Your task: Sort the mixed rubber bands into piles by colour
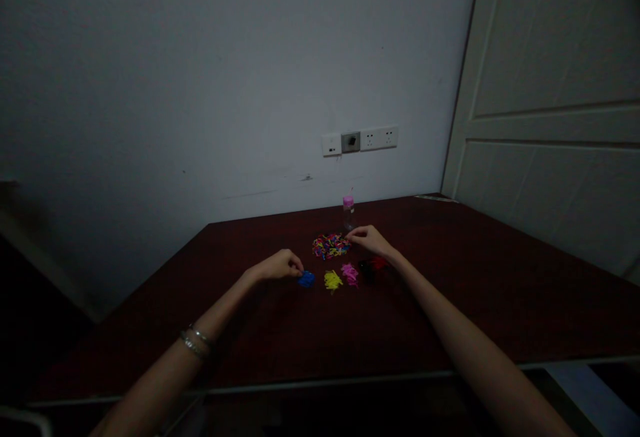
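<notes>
Bordering the right hand (369,238): the mixed pile (330,246)

Head view: toward the far edge of the table (280,330), it lies just left of that nearer hand. The left hand (281,265) is at the blue pile (307,279). Both hands' fingers are drawn in; on what, I cannot tell.

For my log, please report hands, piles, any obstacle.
Left hand at small blue pile; right hand at mixed multicoloured pile; transparent pink-lidded bottle stands behind.

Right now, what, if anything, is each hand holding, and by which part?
Cannot tell: the left hand is at the blue pile, the right hand at the mixed pile; anything pinched is too small to see.
</notes>
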Available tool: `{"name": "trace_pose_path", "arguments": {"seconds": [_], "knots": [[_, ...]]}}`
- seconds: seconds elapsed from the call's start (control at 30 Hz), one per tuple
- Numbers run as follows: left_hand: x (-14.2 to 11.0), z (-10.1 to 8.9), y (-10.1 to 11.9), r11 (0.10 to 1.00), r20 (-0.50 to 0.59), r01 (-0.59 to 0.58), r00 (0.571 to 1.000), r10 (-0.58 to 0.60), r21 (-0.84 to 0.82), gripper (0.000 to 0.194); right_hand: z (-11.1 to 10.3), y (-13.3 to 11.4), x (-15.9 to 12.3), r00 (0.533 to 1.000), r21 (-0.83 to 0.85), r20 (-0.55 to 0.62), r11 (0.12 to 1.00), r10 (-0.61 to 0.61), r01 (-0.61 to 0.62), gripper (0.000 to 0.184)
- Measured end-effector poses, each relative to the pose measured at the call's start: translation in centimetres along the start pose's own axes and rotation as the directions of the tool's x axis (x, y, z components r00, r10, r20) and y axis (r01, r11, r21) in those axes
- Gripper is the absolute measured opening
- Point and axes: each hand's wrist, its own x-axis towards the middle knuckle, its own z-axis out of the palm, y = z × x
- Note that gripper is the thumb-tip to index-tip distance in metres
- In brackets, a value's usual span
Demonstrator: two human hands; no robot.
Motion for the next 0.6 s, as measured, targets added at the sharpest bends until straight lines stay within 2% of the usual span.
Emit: {"name": "trace_pose_path", "arguments": {"seconds": [0.27, 0.5, 0.6], "knots": [[0.7, -0.1, -0.6, 0.999, 0.018, 0.034, 0.999, -0.034, -0.002, 0.026, 0.0, 0.8, 0.2, 1.0, -0.056, -0.012, 0.998, -0.02, 0.02, 0.026], [2.5, -1.5, -2.0, 0.991, 0.022, 0.082, 0.997, -0.08, -0.106, 0.031, -0.3, 1.5, 0.5, 0.999, -0.055, -0.016, 0.998, -0.044, 0.044, 0.024], [4.1, -2.2, -3.0, 0.991, -0.062, 0.09, 0.993, -0.096, -0.099, 0.027, -0.4, 1.7, 0.6, 0.999, -0.051, -0.021, 0.998, -0.049, 0.048, 0.024]]}}
